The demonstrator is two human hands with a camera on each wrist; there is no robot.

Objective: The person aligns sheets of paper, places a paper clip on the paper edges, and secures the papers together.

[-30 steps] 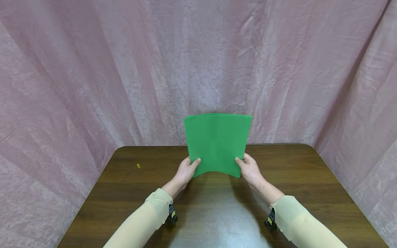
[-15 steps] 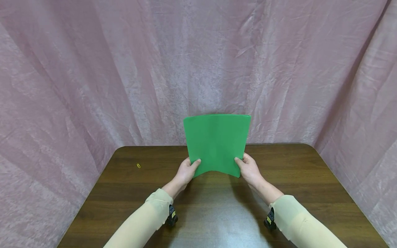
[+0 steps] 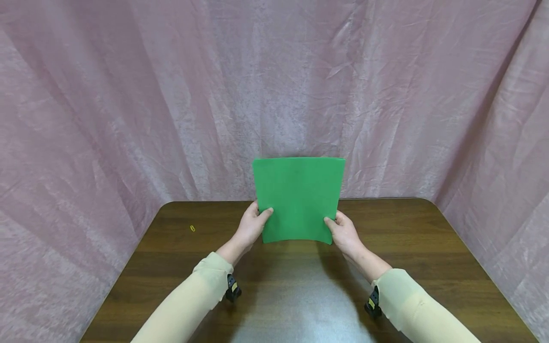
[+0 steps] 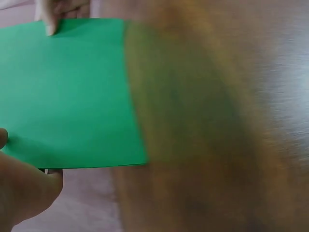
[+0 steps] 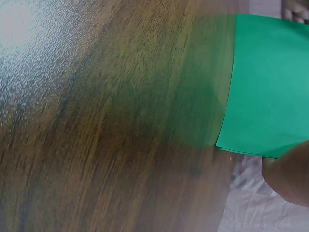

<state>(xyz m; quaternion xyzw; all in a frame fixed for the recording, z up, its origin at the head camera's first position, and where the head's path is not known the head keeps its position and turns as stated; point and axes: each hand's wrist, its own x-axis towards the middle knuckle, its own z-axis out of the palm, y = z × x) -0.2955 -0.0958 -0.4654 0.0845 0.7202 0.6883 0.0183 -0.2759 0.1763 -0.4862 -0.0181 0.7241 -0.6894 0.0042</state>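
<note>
Held up over the table is a small stack of green paper sheets [image 3: 300, 195], its face toward me and its lower edge slightly bowed. My left hand [image 3: 252, 224] grips the left edge, thumb on the front and fingers behind. The right hand [image 3: 345, 233] pinches the right edge a little lower, also with the thumb in front. In the right wrist view the green sheets [image 5: 270, 87] show thin layered edges at one corner. The left wrist view has the green sheets [image 4: 67, 96] spanning between both hands. Fingers behind the paper are mostly hidden.
A yellow paper clip [image 3: 192, 228] lies on the brown wooden table [image 3: 411, 247], toward the back left. Pink curtains [image 3: 300, 85] hang behind the table and along both sides. Each forearm carries a small black camera, one of them the left camera [image 3: 233, 289].
My left hand has slid up and slightly left along the paper's edge. The sheets have flattened, with less bow at the bottom. The right hand has stayed nearly still.
</note>
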